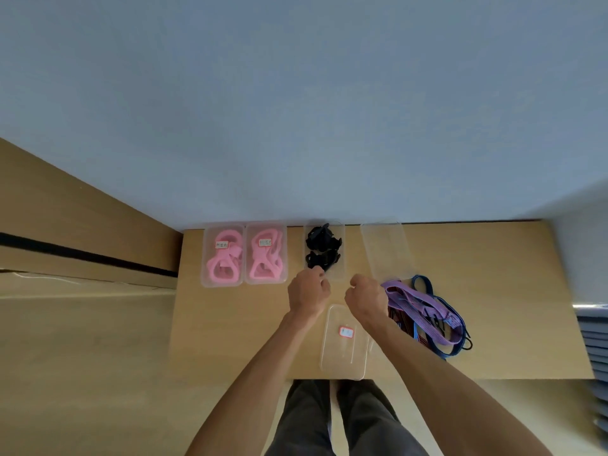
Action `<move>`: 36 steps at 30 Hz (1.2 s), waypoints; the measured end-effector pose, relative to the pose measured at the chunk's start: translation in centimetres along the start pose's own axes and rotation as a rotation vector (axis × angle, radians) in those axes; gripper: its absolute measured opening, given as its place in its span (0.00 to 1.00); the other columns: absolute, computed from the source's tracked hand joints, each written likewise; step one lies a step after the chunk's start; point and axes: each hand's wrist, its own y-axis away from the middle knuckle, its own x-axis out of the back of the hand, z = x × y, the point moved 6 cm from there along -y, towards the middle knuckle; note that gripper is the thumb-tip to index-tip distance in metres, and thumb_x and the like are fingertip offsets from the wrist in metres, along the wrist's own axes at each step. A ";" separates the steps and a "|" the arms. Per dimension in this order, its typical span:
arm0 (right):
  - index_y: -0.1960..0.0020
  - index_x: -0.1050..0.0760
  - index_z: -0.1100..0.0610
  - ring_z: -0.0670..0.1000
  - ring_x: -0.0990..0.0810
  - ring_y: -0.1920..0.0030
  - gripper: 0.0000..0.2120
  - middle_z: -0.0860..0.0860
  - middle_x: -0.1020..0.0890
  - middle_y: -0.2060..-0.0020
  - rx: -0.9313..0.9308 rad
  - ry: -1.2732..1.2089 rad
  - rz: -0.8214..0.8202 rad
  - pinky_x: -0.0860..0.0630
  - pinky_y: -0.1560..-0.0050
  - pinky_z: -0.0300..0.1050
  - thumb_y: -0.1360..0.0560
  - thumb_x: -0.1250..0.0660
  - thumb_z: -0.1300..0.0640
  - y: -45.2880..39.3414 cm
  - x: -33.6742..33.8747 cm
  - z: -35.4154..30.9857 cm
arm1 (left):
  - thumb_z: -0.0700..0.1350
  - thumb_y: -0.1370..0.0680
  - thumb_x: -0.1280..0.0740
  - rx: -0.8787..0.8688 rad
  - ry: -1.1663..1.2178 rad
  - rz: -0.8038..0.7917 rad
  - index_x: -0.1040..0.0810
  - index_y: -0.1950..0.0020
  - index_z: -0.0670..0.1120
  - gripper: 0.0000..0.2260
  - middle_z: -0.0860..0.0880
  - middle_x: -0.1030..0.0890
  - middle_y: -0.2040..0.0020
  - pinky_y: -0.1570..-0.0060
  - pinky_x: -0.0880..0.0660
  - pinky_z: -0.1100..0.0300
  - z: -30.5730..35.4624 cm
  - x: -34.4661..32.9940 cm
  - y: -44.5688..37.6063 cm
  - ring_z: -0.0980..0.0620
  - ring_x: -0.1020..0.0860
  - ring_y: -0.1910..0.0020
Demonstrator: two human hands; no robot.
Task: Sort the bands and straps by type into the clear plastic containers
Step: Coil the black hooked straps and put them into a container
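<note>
A clear container (340,238) at the table's back holds several black straps (324,246). My left hand (309,292) is at its near left corner, fingers curled at the nearest black strap. My right hand (365,299) is a loose fist just right of that container, with nothing visible in it. Beside its knuckles lies a tangled pile of purple straps (424,311) and blue straps (455,348). Two containers at the back left, one (205,258) and the other (284,255), hold pink bands (225,264). An empty container (385,248) stands at the back right.
A clear lid or container with a red-edged label (343,363) lies at the table's (230,324) front edge between my forearms. A grey-blue wall rises right behind the table. Wooden panels stand to the left, and a stack of grey things (595,343) is at the far right.
</note>
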 end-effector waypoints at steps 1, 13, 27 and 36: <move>0.42 0.22 0.59 0.61 0.20 0.48 0.14 0.59 0.18 0.48 -0.012 0.009 -0.053 0.24 0.54 0.48 0.26 0.38 0.62 0.5 -0.7 0.7 | 0.42 0.21 0.37 0.021 0.022 -0.010 0.20 0.49 0.45 0.07 0.47 0.18 0.53 0.58 0.24 0.54 0.0 -0.6 0.8 0.46 0.19 0.54; 0.42 0.23 0.63 0.62 0.20 0.47 0.13 0.61 0.19 0.47 -0.106 -0.102 -0.147 0.25 0.55 0.47 0.24 0.39 0.62 5.8 -6.2 7.3 | 0.42 0.22 0.34 0.357 0.236 -0.110 0.22 0.50 0.38 0.07 0.43 0.19 0.49 0.50 0.24 0.51 -3.2 -9.2 8.3 0.41 0.20 0.47; 0.38 0.22 0.56 0.62 0.20 0.46 0.16 0.59 0.18 0.44 0.030 -0.191 -0.098 0.24 0.52 0.48 0.24 0.39 0.63 7.8 -6.4 7.2 | 0.37 0.27 0.32 0.512 0.523 0.055 0.18 0.53 0.43 0.06 0.46 0.16 0.57 0.53 0.23 0.55 -4.3 -8.6 10.1 0.45 0.19 0.57; 0.31 0.29 0.55 0.60 0.20 0.47 0.23 0.59 0.20 0.45 -0.031 -0.348 0.064 0.24 0.54 0.49 0.25 0.39 0.65 6.7 0.0 5.8 | 0.29 0.27 0.34 0.332 0.913 0.079 0.23 0.58 0.38 0.05 0.42 0.22 0.67 0.72 0.30 0.66 -2.1 -2.3 9.1 0.53 0.26 0.73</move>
